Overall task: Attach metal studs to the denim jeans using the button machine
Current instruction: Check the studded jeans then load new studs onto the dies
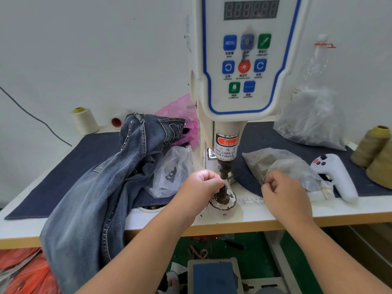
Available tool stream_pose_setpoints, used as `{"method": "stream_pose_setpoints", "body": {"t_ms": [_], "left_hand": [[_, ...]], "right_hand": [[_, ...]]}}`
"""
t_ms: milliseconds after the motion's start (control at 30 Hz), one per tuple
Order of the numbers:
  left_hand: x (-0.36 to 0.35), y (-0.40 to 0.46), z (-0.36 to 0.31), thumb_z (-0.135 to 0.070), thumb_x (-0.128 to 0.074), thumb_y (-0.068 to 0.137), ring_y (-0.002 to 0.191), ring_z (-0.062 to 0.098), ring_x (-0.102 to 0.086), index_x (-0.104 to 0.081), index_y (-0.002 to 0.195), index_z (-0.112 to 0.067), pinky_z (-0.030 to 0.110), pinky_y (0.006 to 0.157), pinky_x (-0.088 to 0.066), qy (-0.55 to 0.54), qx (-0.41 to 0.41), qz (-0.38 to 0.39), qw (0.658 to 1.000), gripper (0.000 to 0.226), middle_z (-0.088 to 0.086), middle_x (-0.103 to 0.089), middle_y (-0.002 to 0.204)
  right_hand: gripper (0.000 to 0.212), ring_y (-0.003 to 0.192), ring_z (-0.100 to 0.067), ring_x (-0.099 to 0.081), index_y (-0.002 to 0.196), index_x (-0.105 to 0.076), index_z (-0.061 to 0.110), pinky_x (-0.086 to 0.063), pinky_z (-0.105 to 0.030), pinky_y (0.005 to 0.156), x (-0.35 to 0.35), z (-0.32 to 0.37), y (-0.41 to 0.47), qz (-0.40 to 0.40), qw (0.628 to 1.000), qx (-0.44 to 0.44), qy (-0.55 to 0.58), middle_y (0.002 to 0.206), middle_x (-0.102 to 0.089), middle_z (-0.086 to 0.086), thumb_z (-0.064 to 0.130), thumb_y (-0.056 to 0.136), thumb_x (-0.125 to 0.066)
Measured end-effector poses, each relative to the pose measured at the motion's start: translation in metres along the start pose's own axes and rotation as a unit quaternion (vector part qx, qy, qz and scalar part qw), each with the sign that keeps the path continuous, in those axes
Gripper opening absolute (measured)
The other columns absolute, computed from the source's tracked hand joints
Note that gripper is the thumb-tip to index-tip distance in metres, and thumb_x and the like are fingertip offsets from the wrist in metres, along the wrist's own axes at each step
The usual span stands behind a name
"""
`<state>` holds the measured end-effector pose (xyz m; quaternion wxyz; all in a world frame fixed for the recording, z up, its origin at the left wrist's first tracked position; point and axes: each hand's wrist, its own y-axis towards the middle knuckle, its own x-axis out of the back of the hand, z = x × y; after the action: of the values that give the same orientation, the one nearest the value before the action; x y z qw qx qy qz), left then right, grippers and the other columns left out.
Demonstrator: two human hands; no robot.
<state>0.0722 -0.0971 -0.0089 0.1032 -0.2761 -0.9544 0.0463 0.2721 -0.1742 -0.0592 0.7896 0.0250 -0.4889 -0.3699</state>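
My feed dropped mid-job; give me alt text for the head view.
The left hand has its fingers curled at the button machine's lower die post, while the right hand pinches a plastic bag. The denim jeans hang off the table's left side.

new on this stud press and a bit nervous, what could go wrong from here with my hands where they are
1. Your left hand has its fingers at the lower die post, right under the punch head; a press now could crush them, as the warning label says.
2. The jeans hang over the table edge and may slide off.
3. Your right hand reaches at the plastic bag; a tug could spill whatever it holds.
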Motion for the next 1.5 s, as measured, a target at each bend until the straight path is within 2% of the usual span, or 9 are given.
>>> {"method": "stream_pose_setpoints", "body": {"t_ms": [400, 533, 633, 733, 867, 1033, 1267, 1433, 1500], "left_hand": [[0.002, 0.005, -0.006, -0.006, -0.053, 0.091, 0.047, 0.008, -0.036, -0.062, 0.087, -0.016, 0.02, 0.047, -0.029, -0.089, 0.054, -0.015, 0.994, 0.013, -0.007, -0.049, 0.057], [0.023, 0.011, -0.005, -0.013, -0.058, 0.09, 0.047, 0.003, -0.043, -0.062, 0.082, -0.019, 0.015, 0.045, -0.039, 0.07, -0.056, -0.08, 0.993, 0.011, -0.007, -0.055, 0.063], [0.044, 0.012, -0.008, -0.017, -0.059, 0.087, 0.053, 0.0, -0.048, -0.06, 0.076, -0.027, 0.012, 0.052, -0.04, 0.256, -0.158, -0.111, 0.947, 0.015, -0.012, -0.056, 0.059], [0.06, 0.014, -0.004, -0.018, -0.058, 0.086, 0.061, 0.005, -0.052, -0.056, 0.073, -0.028, 0.029, 0.062, -0.047, 0.366, -0.18, -0.16, 0.899, 0.017, -0.009, -0.058, 0.063], [0.08, 0.019, 0.016, -0.015, -0.059, 0.088, 0.064, 0.012, -0.055, -0.058, 0.074, -0.025, 0.032, 0.064, -0.049, 0.346, -0.15, -0.217, 0.9, 0.017, -0.007, -0.06, 0.066], [0.094, 0.016, 0.05, -0.016, -0.061, 0.089, 0.057, 0.007, -0.053, -0.06, 0.076, -0.028, 0.025, 0.056, -0.047, 0.333, -0.124, -0.195, 0.914, 0.018, -0.005, -0.061, 0.065], [0.09, 0.015, 0.058, -0.016, -0.061, 0.09, 0.063, 0.009, -0.054, -0.057, 0.078, -0.025, 0.03, 0.058, -0.05, 0.376, -0.164, -0.203, 0.889, 0.015, -0.004, -0.058, 0.067], [0.09, 0.015, 0.059, -0.016, -0.06, 0.091, 0.063, 0.009, -0.053, -0.055, 0.077, -0.026, 0.03, 0.058, -0.05, 0.391, -0.17, -0.201, 0.882, 0.018, -0.005, -0.056, 0.065], [0.09, 0.014, 0.058, -0.016, -0.06, 0.092, 0.063, 0.009, -0.053, -0.056, 0.077, -0.024, 0.033, 0.059, -0.051, 0.391, -0.17, -0.203, 0.882, 0.017, -0.005, -0.056, 0.066]], "right_hand": [[0.012, 0.065, -0.01, -0.055, 0.085, -0.058, 0.021, -0.041, -0.026, 0.054, 0.008, 0.001, -0.003, -0.047, 0.994, -0.01, 0.093, 0.069, -0.059, 0.007, 0.01, 0.089, -0.059], [0.013, 0.073, -0.007, -0.054, 0.085, -0.063, 0.022, -0.039, -0.025, 0.058, 0.034, -0.017, 0.006, -0.077, 0.996, -0.007, 0.053, 0.077, -0.058, 0.013, 0.011, 0.09, -0.057], [0.018, 0.071, -0.011, -0.056, 0.084, -0.068, 0.022, -0.05, -0.033, 0.062, 0.045, -0.028, 0.02, 0.086, 0.993, -0.055, -0.065, 0.078, -0.064, 0.005, 0.016, 0.092, -0.054], [0.022, 0.08, -0.016, -0.058, 0.094, -0.073, 0.024, -0.052, -0.035, 0.07, 0.04, -0.026, 0.027, 0.161, 0.974, -0.037, -0.155, 0.088, -0.067, 0.002, 0.021, 0.096, -0.051], [0.024, 0.085, -0.019, -0.058, 0.11, -0.069, 0.031, -0.047, -0.033, 0.07, 0.039, -0.023, 0.031, 0.185, 0.969, -0.039, -0.157, 0.089, -0.062, 0.004, 0.026, 0.099, -0.049], [0.029, 0.087, -0.021, -0.061, 0.112, -0.067, 0.03, -0.049, -0.034, 0.074, 0.042, -0.018, 0.039, 0.205, 0.96, -0.059, -0.184, 0.095, -0.065, 0.0, 0.026, 0.104, -0.04], [0.028, 0.067, -0.015, -0.058, 0.074, -0.057, 0.043, -0.043, -0.031, 0.055, 0.042, -0.021, 0.037, 0.184, 0.972, -0.042, -0.137, 0.074, -0.062, 0.005, 0.031, 0.098, -0.048], [0.023, 0.064, -0.011, -0.053, 0.091, -0.064, 0.03, -0.033, -0.029, 0.051, 0.035, -0.03, 0.031, 0.135, 0.975, 0.0, -0.175, 0.072, -0.057, 0.009, 0.024, 0.1, -0.044], [0.023, 0.064, -0.014, -0.053, 0.083, -0.06, 0.031, -0.031, -0.029, 0.05, 0.035, -0.032, 0.028, 0.118, 0.977, 0.024, -0.176, 0.075, -0.061, 0.006, 0.02, 0.098, -0.046]]}}
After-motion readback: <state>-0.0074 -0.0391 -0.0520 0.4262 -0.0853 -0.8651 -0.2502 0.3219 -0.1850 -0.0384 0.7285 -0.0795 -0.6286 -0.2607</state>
